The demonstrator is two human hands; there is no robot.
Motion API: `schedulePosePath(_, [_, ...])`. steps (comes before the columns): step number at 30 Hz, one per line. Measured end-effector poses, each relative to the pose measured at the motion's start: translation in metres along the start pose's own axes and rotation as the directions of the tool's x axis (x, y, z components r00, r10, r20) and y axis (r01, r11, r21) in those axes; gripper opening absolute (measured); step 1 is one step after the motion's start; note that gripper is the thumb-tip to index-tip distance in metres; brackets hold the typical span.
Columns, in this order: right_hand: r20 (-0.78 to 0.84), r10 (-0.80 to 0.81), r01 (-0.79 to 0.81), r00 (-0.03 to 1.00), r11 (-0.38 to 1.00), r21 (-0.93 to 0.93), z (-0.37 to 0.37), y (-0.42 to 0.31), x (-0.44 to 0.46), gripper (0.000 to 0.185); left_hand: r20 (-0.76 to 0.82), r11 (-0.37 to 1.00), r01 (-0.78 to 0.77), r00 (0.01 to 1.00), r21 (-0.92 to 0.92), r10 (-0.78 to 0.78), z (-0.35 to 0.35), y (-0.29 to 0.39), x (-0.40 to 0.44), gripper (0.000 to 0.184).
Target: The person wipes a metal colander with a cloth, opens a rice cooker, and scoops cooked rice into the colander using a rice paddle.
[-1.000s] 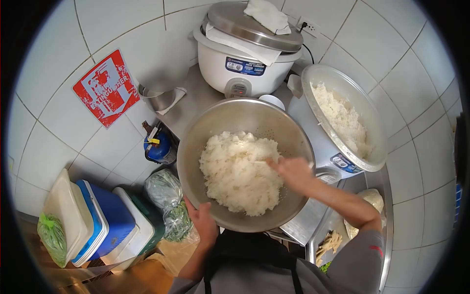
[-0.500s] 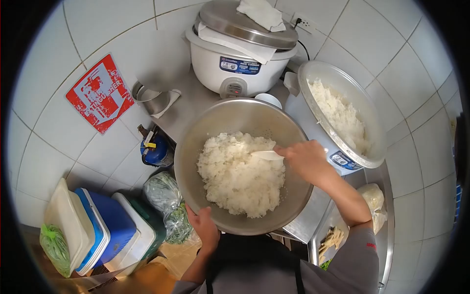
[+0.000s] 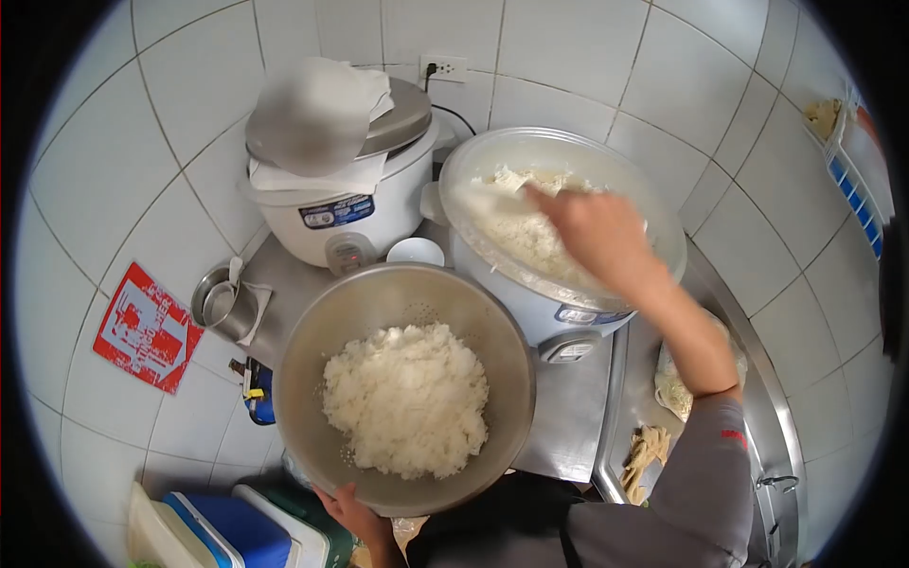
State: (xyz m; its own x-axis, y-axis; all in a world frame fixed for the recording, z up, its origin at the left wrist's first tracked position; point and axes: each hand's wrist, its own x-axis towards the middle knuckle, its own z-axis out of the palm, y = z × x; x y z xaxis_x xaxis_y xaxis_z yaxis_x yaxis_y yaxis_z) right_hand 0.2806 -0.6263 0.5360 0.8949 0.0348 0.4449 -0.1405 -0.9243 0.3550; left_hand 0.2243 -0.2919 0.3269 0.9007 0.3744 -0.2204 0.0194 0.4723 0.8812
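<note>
A wide steel colander (image 3: 303,327) with small holes holds a big mound of white rice (image 3: 407,402). My left hand (image 3: 352,516) grips its rim at the near left side. My right hand (image 3: 597,232) is closed around a white rice paddle (image 3: 492,201), blurred by motion, above the open rice cooker (image 3: 516,305). Inside that cooker lies more white rice (image 3: 530,237), partly covered by my hand and the paddle.
A second rice cooker (image 3: 312,241), lidded and draped with cloth, stands at the back left. A small white bowl (image 3: 417,251) and a steel pot (image 3: 224,305) are nearby. At the right, a plastic bag (image 3: 677,383) lies by the sink. Coolers (image 3: 222,530) stand at lower left.
My right hand has moved with the rice paddle from the colander to above the open rice cooker. The view has turned right; my left hand still grips the colander.
</note>
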Motion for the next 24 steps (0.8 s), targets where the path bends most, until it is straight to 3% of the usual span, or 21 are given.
schedulePosePath(2, [0.067,0.154,-0.147,0.986,0.983,-0.107,0.037,0.058,0.017,0.040,0.004,1.000,-0.017,1.000,0.019,0.016,-0.006,-0.005,0.003,0.054])
schedulePosePath(4, [0.184,0.206,-0.145,0.961,0.943,-0.298,0.095,0.120,0.023,0.037,-0.034,0.997,-0.046,0.998,0.055,0.048,-0.011,-0.012,0.006,0.051])
schedulePosePath(6, [0.195,0.249,-0.135,0.949,0.877,-0.461,0.149,0.171,0.017,0.033,-0.067,0.997,-0.057,0.996,0.059,0.061,-0.005,-0.011,0.003,0.052])
schedulePosePath(9, [0.437,0.208,-0.044,0.875,0.934,-0.355,0.192,0.215,-0.005,0.029,-0.005,0.995,-0.087,0.996,0.058,0.087,-0.004,-0.011,0.003,0.055])
schedulePosePath(12, [0.571,0.199,-0.121,0.796,0.978,-0.172,0.203,0.202,-0.032,0.026,-0.063,0.996,-0.071,0.995,0.046,0.074,0.003,-0.008,0.001,0.053])
schedulePosePath(15, [0.619,0.215,-0.190,0.755,0.976,-0.108,0.189,0.204,-0.046,0.028,-0.094,0.990,-0.064,0.993,0.122,0.076,-0.004,-0.012,0.005,0.053])
schedulePosePath(21, [0.672,0.095,-0.107,0.734,0.994,-0.024,0.160,0.188,-0.052,0.036,-0.074,0.997,-0.045,0.996,0.068,0.050,-0.004,-0.011,0.005,0.055])
schedulePosePath(24, [0.712,0.099,-0.143,0.695,0.990,0.002,0.157,0.175,-0.059,0.036,-0.010,0.997,-0.076,0.997,-0.003,0.076,-0.005,-0.012,0.004,0.057])
